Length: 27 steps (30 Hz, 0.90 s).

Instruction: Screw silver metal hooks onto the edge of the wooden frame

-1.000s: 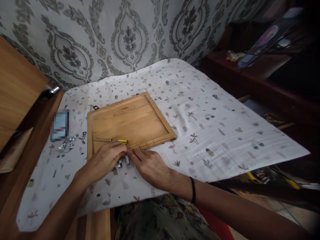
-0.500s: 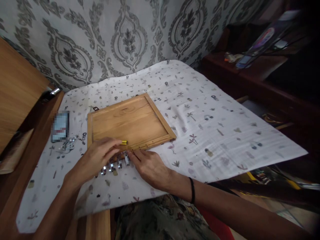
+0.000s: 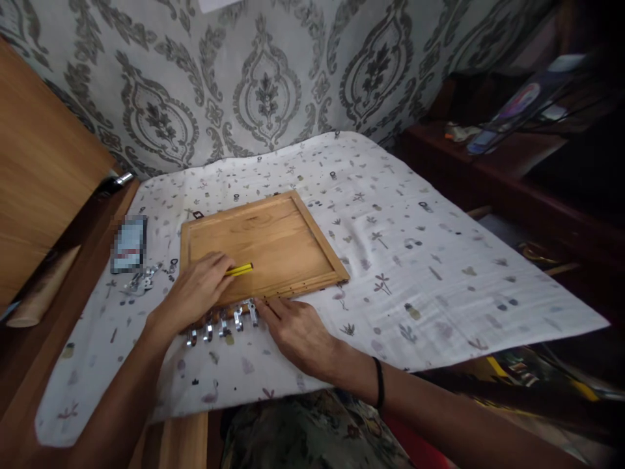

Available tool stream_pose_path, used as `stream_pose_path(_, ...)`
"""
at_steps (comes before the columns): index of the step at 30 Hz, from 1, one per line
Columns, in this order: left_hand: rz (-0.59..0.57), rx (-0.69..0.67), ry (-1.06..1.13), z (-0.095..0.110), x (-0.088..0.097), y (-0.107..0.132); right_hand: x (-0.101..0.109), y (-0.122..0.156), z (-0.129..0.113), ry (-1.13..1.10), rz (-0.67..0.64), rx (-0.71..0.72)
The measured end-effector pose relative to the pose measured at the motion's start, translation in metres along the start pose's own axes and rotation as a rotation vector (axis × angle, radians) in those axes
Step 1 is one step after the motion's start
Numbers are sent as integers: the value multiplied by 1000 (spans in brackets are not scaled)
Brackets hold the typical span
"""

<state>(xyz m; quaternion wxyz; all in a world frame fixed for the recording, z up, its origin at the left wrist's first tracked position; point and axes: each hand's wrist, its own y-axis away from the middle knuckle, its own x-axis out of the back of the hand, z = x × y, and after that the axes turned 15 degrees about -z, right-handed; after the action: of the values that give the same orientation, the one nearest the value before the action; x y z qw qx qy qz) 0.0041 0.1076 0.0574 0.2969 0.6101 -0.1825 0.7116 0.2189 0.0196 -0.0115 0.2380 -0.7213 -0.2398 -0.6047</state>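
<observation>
Holding screwdriver [image 3: 243,268] over panel [image 3: 268,231], inside its edges.

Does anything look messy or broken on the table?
I see nothing spilled or clearly broken. The messy bit is the heap of metal pieces beside the phone: they lie jumbled, while a neat row of metal pieces sits along the near edge of the wooden panel. The phone also looks oddly blocky.

The left fingers [image 3: 223,262] hide part of the yellow tool [image 3: 243,269]; to their left, the phone [image 3: 131,244] is blurry.
</observation>
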Motion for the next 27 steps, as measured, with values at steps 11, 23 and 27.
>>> stream_pose_path(11,444,-120,775,50,18,25,-2,-1,0,39,3,-1)
stream_pose_path(23,606,-110,577,50,-19,21,-2,0,0,33,30,4)
stream_pose_path(27,616,-99,494,52,-19,21,-1,0,0,35,19,4)
